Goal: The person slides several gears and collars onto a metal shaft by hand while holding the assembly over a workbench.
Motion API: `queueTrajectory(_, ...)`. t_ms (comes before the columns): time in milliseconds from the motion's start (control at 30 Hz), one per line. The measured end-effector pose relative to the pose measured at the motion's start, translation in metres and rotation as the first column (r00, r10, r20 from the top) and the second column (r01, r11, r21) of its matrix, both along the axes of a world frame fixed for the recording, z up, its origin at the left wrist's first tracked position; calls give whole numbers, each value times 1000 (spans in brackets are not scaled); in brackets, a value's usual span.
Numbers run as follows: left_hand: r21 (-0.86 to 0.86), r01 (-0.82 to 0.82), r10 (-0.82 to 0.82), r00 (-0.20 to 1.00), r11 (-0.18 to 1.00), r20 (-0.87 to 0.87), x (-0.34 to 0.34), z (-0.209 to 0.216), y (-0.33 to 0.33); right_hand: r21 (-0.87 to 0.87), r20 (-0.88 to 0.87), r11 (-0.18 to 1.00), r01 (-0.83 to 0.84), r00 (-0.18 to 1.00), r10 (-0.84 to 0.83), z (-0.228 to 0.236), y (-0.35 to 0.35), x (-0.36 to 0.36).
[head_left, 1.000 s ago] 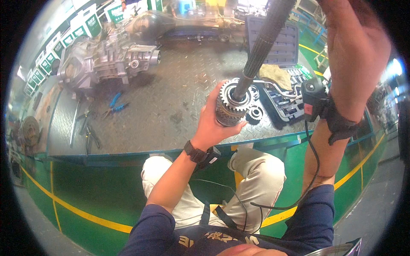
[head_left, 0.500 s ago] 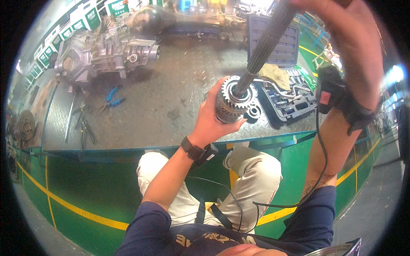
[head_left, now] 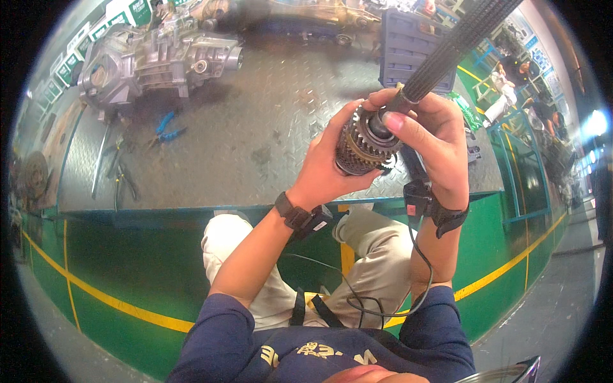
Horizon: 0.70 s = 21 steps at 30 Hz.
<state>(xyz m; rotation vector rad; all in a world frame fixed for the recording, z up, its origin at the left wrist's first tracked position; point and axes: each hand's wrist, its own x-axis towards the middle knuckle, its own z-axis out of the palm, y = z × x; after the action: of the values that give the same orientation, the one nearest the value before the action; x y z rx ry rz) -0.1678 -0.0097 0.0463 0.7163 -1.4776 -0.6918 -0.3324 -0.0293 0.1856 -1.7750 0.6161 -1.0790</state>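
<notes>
My left hand (head_left: 319, 167) is wrapped round a stack of steel gears (head_left: 359, 152), palm on the near left side and thumb underneath. A long dark splined shaft (head_left: 450, 54) rises from the top of the stack and tilts up to the right, out of view. My right hand (head_left: 439, 140) is closed about the shaft's lower end, its thumb and fingers right at the top gear. The fingers of both hands almost meet behind the stack. Partly hidden beyond the stack, a small toothed gear (head_left: 389, 162) shows on the metal bench.
A cast gearbox housing (head_left: 163, 64) stands at the bench's far left. Blue-handled pliers (head_left: 167, 133), more pliers (head_left: 122, 177) and a thin metal rod (head_left: 101, 163) lie nearer. The tool case's raised lid (head_left: 401, 51) is at the far right, its tools mostly covered by my right arm.
My right hand has come down from high on the shaft to its lower end by the gears. The shaft and gear stack lean further right; my left hand keeps its hold.
</notes>
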Motion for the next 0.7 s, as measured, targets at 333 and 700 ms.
queueTrajectory(333,-92,-101,99,995,991,-25,-1,3,-5,-39,125,999,37,992,-32,-24,4,-6)
queueTrajectory(700,50,-1,8,990,999,-137,-3,0,-4,-268,-11,959,93,995,-100,-53,-6,-2)
